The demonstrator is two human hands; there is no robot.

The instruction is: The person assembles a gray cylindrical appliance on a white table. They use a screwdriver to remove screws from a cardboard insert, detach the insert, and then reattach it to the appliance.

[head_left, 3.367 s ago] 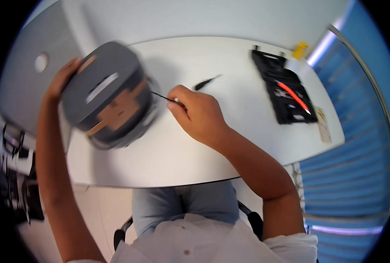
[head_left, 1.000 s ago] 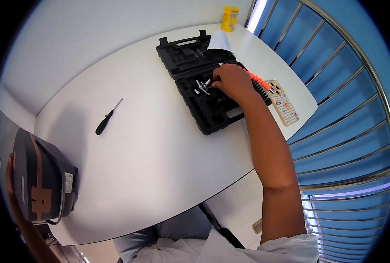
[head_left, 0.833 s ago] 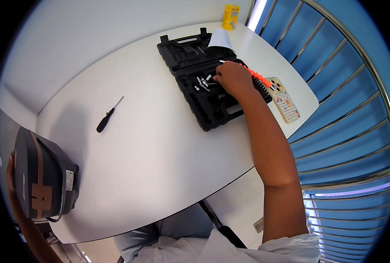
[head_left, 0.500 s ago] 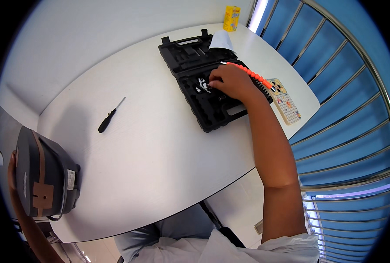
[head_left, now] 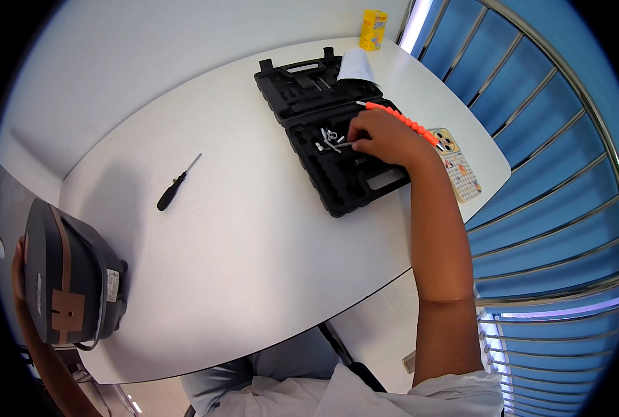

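My right hand (head_left: 382, 139) reaches into an open black tool case (head_left: 334, 198), thumb and fingers pinched on a slim metal piece (head_left: 343, 145). Several small silvery metal parts (head_left: 329, 137) lie loose in the case just left of my fingertips. At far left, a dark grey appliance (head_left: 80, 257) with a brown band, apparently a rice cooker, rests tipped on its side. My left hand (head_left: 19, 267) is against its outer face, gripping or steadying it; the fingers are partly hidden. A black-handled screwdriver (head_left: 173, 191) lies on the table between the two.
On the white table (head_left: 240, 264), an orange flexible shaft (head_left: 407, 124) lies across the case's right side, with a patterned phone case (head_left: 460, 174) beyond. White paper (head_left: 355, 66) rests on the lid. A yellow carton (head_left: 373, 30) stands at the back, metal railing (head_left: 532, 104) at right.
My right hand has drawn back rightward from the loose metal parts, a slim piece now at its fingertips. The tool case has shifted slightly right and nearer in view. My left hand stays on the appliance.
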